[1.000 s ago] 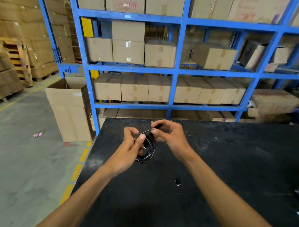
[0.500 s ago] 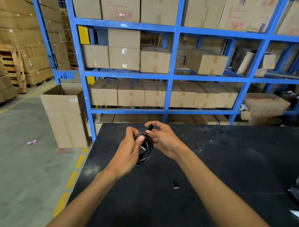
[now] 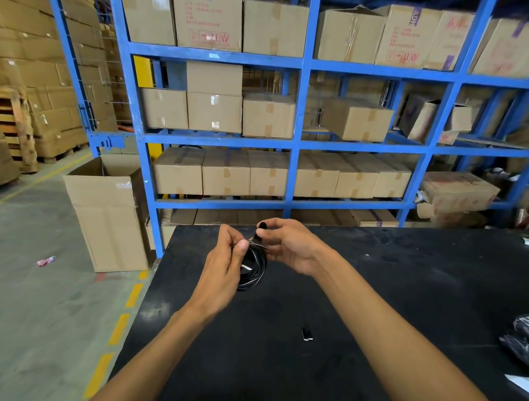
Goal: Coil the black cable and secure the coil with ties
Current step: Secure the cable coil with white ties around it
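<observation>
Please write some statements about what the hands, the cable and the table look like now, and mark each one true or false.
1. Both hands hold the black cable coil above the black table. True.
2. The coil lies flat on the table, untouched. False: the left hand and the right hand have it in their grip.
3. A small black piece lies on the table nearer the person than the coil. True.
4. The shelving behind the table is red. False: it is blue and holds cardboard boxes.
</observation>
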A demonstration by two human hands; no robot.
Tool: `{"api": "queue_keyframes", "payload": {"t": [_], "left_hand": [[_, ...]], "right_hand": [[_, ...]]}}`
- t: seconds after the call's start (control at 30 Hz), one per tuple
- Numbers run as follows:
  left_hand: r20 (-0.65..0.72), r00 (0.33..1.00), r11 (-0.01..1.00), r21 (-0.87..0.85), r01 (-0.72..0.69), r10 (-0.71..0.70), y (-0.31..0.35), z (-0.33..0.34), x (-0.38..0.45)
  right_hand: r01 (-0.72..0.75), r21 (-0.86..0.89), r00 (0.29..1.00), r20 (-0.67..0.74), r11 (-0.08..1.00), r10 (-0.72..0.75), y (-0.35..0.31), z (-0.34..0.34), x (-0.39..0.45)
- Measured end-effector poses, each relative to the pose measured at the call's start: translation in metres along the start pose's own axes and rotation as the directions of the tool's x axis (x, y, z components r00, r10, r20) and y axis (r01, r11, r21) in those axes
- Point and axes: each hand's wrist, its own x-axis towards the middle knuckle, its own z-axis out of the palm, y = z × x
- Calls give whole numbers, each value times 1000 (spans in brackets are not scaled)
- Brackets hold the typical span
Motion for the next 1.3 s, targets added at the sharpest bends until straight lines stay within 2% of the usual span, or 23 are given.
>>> {"api": "queue_keyframes", "payload": {"t": [0.23, 0.37, 0.47, 0.63, 0.7, 0.77, 0.83, 0.93, 1.0, 1.17, 1.23, 1.3], "left_hand": [[-21, 1000, 999, -43, 20, -21, 8, -4, 4], [-11, 997, 996, -63, 69, -70, 12, -7, 7], [-17, 994, 989, -107, 105, -108, 14, -9, 9], [37, 981, 956, -220, 196, -192, 17, -11, 10], [50, 974, 940, -256, 227, -221, 17, -11, 10], [57, 970, 932, -269, 242, -235, 16, -10, 11], [60, 969, 939, -240, 246, -238, 16, -9, 11], [82, 961, 935, -221, 277, -266, 16, -7, 13], [95, 953, 928, -217, 303, -289, 16, -4, 14], [104, 954, 934, -196, 298, -282, 14, 1, 16], [97, 962, 949, -163, 269, -255, 14, 2, 15], [87, 977, 971, -119, 206, -197, 15, 2, 14]], "right_hand": [[122, -142, 988, -79, 982, -134, -4, 5, -8], [270, -248, 939, -144, 930, -311, -4, 11, -17], [416, -403, 851, -144, 815, -506, 2, 19, -26], [596, -646, 627, 3, 477, -779, 15, 22, -35], [600, -719, 588, 101, 349, -803, 18, 21, -37], [574, -781, 587, 183, 246, -788, 19, 18, -40], [540, -827, 583, 233, 156, -779, 18, 13, -43], [480, -877, 522, 308, -24, -795, 17, 10, -47], [433, -894, 507, 345, -112, -790, 17, 9, -47], [428, -879, 454, 411, -211, -790, 21, 9, -47], [440, -877, 441, 398, -193, -805, 23, 9, -47], [458, -880, 442, 350, -128, -826, 23, 8, -46]]}}
